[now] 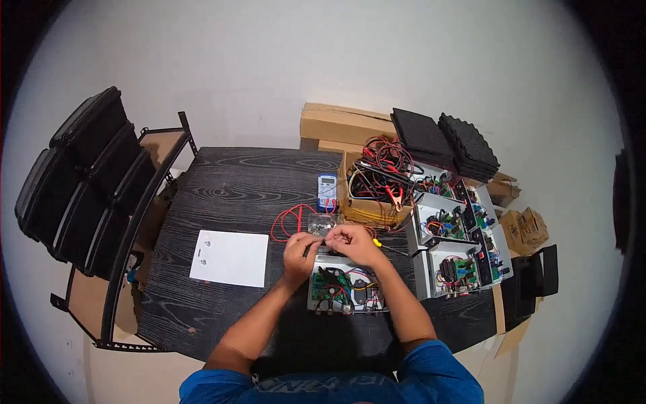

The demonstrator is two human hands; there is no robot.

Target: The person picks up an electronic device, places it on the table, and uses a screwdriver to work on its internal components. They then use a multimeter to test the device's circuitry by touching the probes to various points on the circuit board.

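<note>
My left hand (302, 256) and my right hand (353, 244) meet above the far edge of an opened device (344, 289). Both are closed, fingertips pinched close together around something too small to make out. The device is a white metal case holding a green circuit board (328, 284), wires and a dark round part. Just beyond my fingers sits a clear plastic box (323, 222) with small parts in it. A screwdriver (392, 248) with a yellow handle lies right of my right hand.
Behind stands a blue multimeter (327, 191) with red leads (288, 217). A cardboard box (378, 210) overflows with cables and clips. More opened devices (444, 225) line the right side. At left lie a white panel (229, 258) and a shelf with black cases (81, 182).
</note>
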